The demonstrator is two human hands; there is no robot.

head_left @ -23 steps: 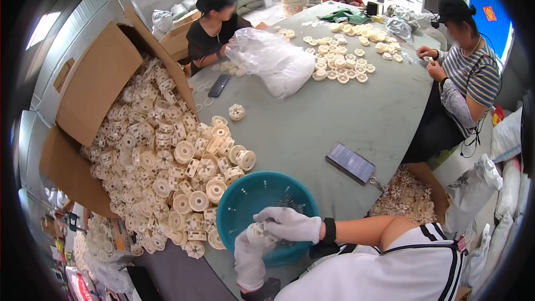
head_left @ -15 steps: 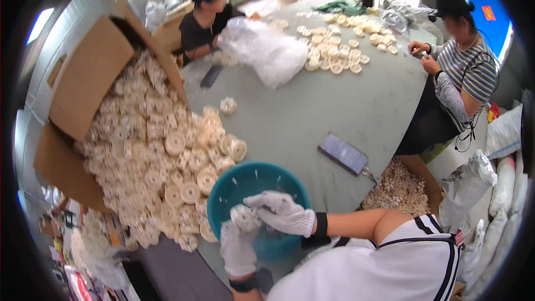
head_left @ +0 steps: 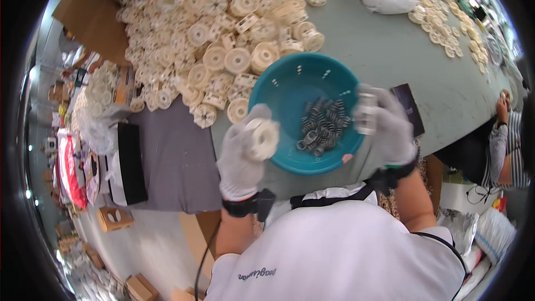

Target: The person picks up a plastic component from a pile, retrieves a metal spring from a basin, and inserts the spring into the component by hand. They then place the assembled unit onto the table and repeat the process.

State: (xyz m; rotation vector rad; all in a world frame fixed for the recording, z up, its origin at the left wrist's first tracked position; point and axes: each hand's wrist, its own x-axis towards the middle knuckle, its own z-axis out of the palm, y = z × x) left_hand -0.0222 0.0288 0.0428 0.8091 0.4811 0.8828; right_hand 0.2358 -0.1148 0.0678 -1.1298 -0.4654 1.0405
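Observation:
My left hand (head_left: 238,162), in a white glove, is closed around a round white plastic part (head_left: 264,139) at the left rim of a teal basin (head_left: 284,81). Across the basin, at its right rim, my gloved right hand (head_left: 393,131) has its fingers closed on another whitish plastic part (head_left: 365,114), blurred by motion. Inside the basin lies a heap of dark coil springs (head_left: 326,123). A few tiny white pieces (head_left: 299,70) show near the basin's far wall. The two hands are apart.
A big pile of cream plastic parts (head_left: 214,33) spills from a cardboard box (head_left: 92,14) on the left. Beside my right hand lies a dark phone (head_left: 408,109). More parts (head_left: 437,22) are spread at the far right, near a person in a striped top (head_left: 515,153).
The view has turned, so the basin sits higher and the springs show. My hands, earlier together over the basin at one white part, have moved apart to opposite sides.

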